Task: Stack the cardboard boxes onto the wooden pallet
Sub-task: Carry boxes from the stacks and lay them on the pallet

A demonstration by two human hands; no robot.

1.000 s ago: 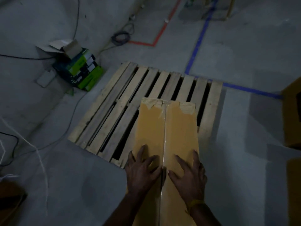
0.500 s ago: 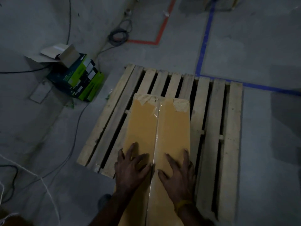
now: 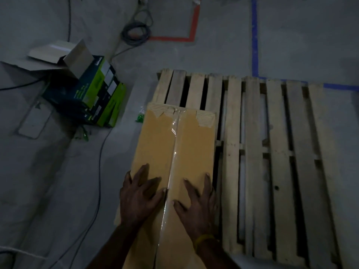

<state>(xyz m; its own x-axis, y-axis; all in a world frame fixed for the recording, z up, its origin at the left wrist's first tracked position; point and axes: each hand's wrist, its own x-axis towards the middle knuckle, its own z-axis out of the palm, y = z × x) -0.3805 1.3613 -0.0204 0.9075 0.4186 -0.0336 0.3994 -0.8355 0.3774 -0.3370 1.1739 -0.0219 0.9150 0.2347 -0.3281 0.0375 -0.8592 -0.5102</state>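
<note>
A long tan cardboard box (image 3: 174, 144), taped along its middle seam, lies over the left part of the wooden pallet (image 3: 275, 152). My left hand (image 3: 138, 199) presses flat on the box's top, left of the seam, fingers spread. On the other side of the seam my right hand (image 3: 198, 202) rests flat in the same way, a yellow band at its wrist. The near end of the box runs out of the frame below my forearms.
An open green and black carton (image 3: 85, 92) stands on the concrete floor left of the pallet. Cables (image 3: 99, 171) trail across the floor at left and a coil (image 3: 136, 33) lies at the top. Red (image 3: 192, 26) and blue (image 3: 254, 39) tape lines mark the floor beyond.
The box has come further over the pallet's left side with both hands flat on it. The view has closed in and shifted, so the pallet fills more of the right side.
</note>
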